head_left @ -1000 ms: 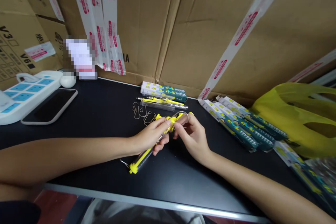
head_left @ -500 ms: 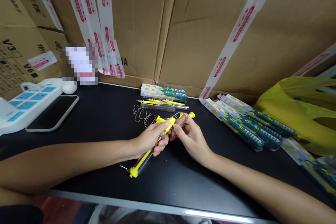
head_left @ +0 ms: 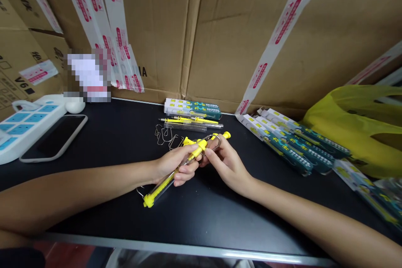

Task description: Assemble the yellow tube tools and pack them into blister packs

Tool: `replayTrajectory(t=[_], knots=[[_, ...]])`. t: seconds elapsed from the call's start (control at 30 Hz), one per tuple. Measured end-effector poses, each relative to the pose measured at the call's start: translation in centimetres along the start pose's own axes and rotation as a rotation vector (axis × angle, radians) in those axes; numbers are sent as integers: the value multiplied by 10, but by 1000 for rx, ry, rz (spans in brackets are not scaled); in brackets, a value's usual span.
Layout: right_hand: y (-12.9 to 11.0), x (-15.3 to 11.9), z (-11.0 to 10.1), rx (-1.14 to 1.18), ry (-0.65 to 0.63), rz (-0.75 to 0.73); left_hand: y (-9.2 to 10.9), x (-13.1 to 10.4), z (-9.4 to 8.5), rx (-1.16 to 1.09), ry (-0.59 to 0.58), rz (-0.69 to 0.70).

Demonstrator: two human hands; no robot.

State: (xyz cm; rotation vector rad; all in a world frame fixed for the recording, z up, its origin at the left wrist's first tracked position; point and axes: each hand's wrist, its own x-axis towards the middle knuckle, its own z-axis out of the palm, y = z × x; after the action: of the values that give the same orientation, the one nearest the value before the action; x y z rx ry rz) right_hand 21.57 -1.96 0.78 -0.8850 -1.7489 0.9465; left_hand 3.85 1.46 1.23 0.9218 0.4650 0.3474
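Note:
My left hand (head_left: 179,169) is wrapped round a spring scale (head_left: 161,189), a clear tube with a yellow scale strip inside and yellow ends. It lies diagonally, its lower end towards me, with a thin wire hook (head_left: 140,192) there. My left thumb presses near the yellow upper end (head_left: 199,148). At that end, my right hand (head_left: 228,161) pinches a curved metal hook (head_left: 220,140) between thumb and fingers. Just behind the hands lie another yellow piece (head_left: 187,141) and several loose wire hooks (head_left: 163,134). A yellow knob (head_left: 226,135) shows behind my right fingers.
Further back are clear tubes with yellow rods (head_left: 191,121) and small printed boxes (head_left: 192,108). More boxes (head_left: 282,142) and a yellow plastic bag (head_left: 333,109) are on the right. A phone (head_left: 55,138) and power strip (head_left: 25,123) lie left. Cardboard (head_left: 251,16) walls the back.
The spring scale's lower end has shifted slightly left and up in view, and the yellow upper end has turned a little. Both hands keep their hold. The whole view has shifted slightly.

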Motion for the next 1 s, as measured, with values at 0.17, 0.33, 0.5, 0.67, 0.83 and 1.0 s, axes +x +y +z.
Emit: replayTrajectory(t=[0.17, 0.33, 0.5, 0.67, 0.83, 1.0], knots=[[1, -1, 0, 60, 10, 33, 4, 0, -2, -67, -89, -67], [-1, 0, 3, 197, 48, 91, 6, 3, -8, -126, -169, -135], [-3, 1, 7, 236, 84, 122, 4, 5, -12, -136, -239, -159], [-1, 0, 9, 314, 96, 173, 3, 4, -7, -96, -158, -113], [1, 0, 8, 227, 99, 116, 2, 4, -5, -74, -146, -107], [3, 1, 6, 188, 86, 125, 1, 2, -6, -57, -174, -120]])
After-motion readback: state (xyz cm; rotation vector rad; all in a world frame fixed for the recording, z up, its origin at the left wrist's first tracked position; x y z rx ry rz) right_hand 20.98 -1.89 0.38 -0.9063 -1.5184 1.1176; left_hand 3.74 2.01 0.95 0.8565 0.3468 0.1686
